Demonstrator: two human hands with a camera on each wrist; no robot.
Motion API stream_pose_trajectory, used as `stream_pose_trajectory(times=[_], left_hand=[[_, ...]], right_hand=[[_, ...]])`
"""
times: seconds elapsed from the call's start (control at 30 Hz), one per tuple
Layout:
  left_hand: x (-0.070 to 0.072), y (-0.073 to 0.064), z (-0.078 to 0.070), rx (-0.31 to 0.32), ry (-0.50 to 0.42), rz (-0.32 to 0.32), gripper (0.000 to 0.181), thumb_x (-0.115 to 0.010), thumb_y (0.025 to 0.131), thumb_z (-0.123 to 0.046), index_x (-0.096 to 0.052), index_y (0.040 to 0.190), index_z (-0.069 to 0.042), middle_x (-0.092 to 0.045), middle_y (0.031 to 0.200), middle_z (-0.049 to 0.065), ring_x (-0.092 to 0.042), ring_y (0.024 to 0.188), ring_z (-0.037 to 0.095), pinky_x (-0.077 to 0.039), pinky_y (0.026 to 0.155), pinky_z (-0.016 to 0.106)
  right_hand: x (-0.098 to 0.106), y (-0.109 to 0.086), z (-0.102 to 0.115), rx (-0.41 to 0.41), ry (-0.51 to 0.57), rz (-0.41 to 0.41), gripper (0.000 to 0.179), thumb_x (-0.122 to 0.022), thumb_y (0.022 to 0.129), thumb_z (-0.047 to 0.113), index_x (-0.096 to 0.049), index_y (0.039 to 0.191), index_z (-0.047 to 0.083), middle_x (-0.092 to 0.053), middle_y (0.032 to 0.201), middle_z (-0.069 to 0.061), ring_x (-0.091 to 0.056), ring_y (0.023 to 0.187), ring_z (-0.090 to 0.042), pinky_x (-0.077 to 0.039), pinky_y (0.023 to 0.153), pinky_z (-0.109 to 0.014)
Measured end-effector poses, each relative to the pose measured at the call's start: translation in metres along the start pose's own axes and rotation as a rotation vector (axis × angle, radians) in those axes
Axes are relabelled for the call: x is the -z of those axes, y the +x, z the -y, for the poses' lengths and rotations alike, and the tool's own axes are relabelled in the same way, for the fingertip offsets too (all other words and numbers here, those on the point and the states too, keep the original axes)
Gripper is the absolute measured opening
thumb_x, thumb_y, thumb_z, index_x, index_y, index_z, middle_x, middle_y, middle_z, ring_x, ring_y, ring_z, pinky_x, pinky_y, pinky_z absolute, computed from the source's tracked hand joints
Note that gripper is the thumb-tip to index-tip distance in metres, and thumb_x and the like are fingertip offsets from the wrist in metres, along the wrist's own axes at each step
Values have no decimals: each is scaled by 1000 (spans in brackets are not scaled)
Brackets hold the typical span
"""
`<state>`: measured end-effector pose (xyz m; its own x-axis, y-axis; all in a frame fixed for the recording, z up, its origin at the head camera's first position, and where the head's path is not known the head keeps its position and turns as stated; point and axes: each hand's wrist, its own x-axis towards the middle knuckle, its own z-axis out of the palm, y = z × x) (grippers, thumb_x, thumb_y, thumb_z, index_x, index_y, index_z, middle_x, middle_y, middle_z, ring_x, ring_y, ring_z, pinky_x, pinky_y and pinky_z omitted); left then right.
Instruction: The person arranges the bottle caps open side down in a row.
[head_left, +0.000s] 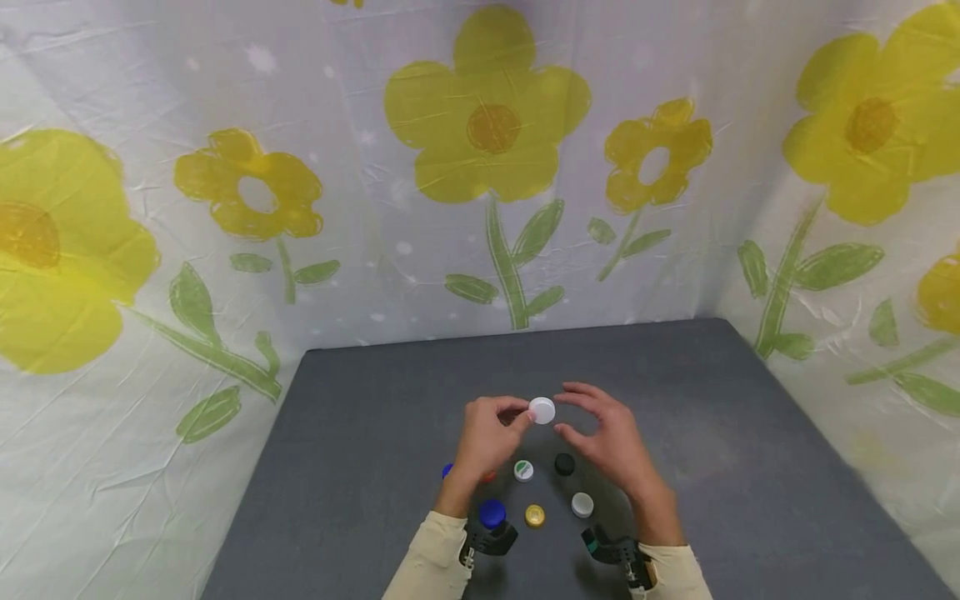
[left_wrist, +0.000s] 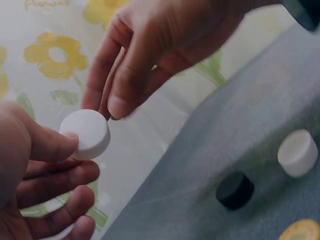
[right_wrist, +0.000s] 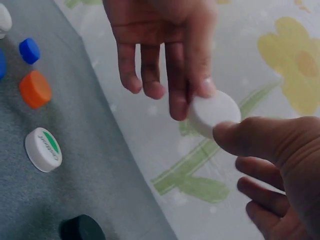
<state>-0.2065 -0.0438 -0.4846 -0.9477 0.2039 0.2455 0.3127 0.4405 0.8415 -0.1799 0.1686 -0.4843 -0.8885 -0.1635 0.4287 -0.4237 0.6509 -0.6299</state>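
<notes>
My left hand (head_left: 486,435) pinches a round white bottle cap (head_left: 542,410) between thumb and fingers, raised above the dark table. In the left wrist view the cap (left_wrist: 86,134) has its flat face showing, with my left thumb on it. My right hand (head_left: 609,433) is on the other side of the cap, thumb and index finger spread apart, fingertips close to its edge. Whether the right fingertips touch the cap is hard to tell. Below the hands lie a white cap with a green mark (head_left: 523,471) and a black cap (head_left: 565,464).
On the dark table (head_left: 360,467) nearer me are a blue cap (head_left: 492,513), a yellow cap (head_left: 535,516) and another white cap (head_left: 582,505). An orange cap (right_wrist: 35,89) and a smaller blue cap (right_wrist: 30,50) lie by the left arm. A flowered sheet (head_left: 360,250) hangs behind.
</notes>
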Motion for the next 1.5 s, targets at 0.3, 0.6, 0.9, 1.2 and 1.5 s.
stream_pose_trajectory(times=[0.3,0.6,0.9,1.2,1.5], left_hand=[[6,-1,1,160,-186,98,20,-77,89,-31,-81,97,-14,-76,86,1,-69,74,16,-55,67,32],[4,0,-5,7,6,171,30,-70,94,-33,-73,121,-20,-75,112,-4,-71,91,11,-58,76,28],[-20,13,-21,-245,273,176,31,-73,93,-29,-72,124,-24,-74,117,-6,-68,96,12,-56,81,27],[-48,21,-25,-319,504,235,32,-75,91,-34,-73,122,-26,-75,112,-4,-67,99,17,-56,83,35],[-80,20,-15,-338,700,296,31,-76,89,-37,-75,118,-28,-75,110,-9,-68,100,17,-56,85,37]], right_hand=[[-13,1,5,90,-5,-67,47,-88,77,12,-73,121,18,-64,134,-3,-59,126,-27,-51,97,-53],[-4,-3,-1,60,-43,-68,43,-86,80,16,-72,121,14,-63,135,-4,-60,125,-28,-51,97,-53],[23,-9,-8,3,-100,-61,44,-85,82,19,-71,123,11,-62,137,-6,-60,124,-32,-51,95,-56],[34,-24,-23,-80,-141,-17,39,-84,83,21,-73,119,10,-60,138,-13,-57,126,-38,-48,97,-61],[27,-37,-45,-166,-245,68,34,-84,80,17,-75,111,5,-63,131,-19,-59,120,-42,-48,96,-60]])
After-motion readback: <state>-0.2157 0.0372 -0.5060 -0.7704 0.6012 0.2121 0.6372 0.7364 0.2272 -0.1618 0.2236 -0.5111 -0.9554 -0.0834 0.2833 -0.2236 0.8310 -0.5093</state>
